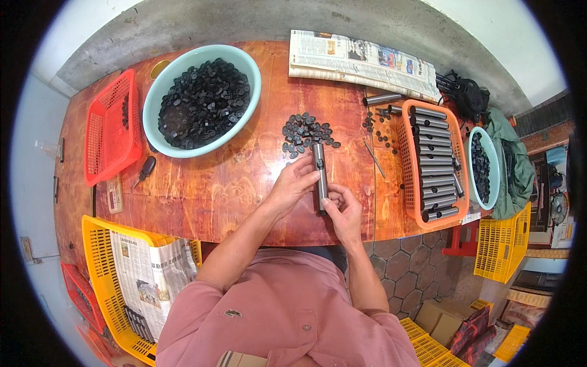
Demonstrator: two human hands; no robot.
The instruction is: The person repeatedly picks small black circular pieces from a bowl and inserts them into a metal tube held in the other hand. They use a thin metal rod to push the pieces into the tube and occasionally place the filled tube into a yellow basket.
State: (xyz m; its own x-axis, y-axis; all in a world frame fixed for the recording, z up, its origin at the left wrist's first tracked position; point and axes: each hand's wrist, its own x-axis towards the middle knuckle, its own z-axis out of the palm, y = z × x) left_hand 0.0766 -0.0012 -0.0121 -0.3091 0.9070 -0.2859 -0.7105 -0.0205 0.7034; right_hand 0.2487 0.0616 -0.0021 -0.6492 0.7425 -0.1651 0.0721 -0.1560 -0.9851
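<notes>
Upright in the picture, a grey metal tube (322, 191) with a black oval piece set in its side lies between my hands at the table's near edge. The thumb and fingers of my left hand (295, 183) close on its left side, just below the black piece. My right hand (344, 213) pinches the tube near its lower end. Just beyond the tube's far end is a loose pile of small black oval pieces (306, 129). Several similar tubes (435, 162) are stacked in an orange basket (406, 177) to the right.
A pale blue basin (255, 79) full of black pieces stands at the left, beside a red basket (96, 137) and a key fob (145, 168). Folded newspaper (361, 56) lies at the back. A thin rod (375, 159) and a smaller basin (493, 162) are rightward.
</notes>
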